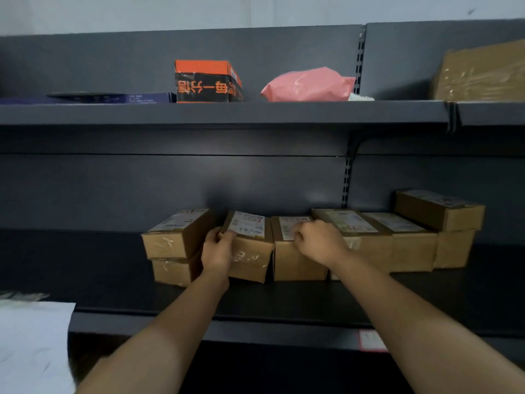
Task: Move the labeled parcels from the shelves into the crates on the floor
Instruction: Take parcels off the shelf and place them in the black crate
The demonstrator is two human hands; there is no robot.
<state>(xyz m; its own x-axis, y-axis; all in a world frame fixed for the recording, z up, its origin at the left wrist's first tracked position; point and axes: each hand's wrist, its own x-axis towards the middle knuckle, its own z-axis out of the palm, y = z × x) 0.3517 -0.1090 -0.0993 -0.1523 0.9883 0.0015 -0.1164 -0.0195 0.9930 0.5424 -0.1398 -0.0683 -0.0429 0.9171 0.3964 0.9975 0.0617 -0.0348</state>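
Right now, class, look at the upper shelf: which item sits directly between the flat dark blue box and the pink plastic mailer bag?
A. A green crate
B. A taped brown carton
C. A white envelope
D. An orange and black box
D: the orange and black box stands on the upper shelf, with the flat dark blue box to its left and the pink mailer bag to its right.

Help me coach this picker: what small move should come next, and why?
Probably draw the tilted parcel straight out toward the shelf edge. The left hand already grips its left side, and the right hand rests on the neighbouring parcel, steadying it.
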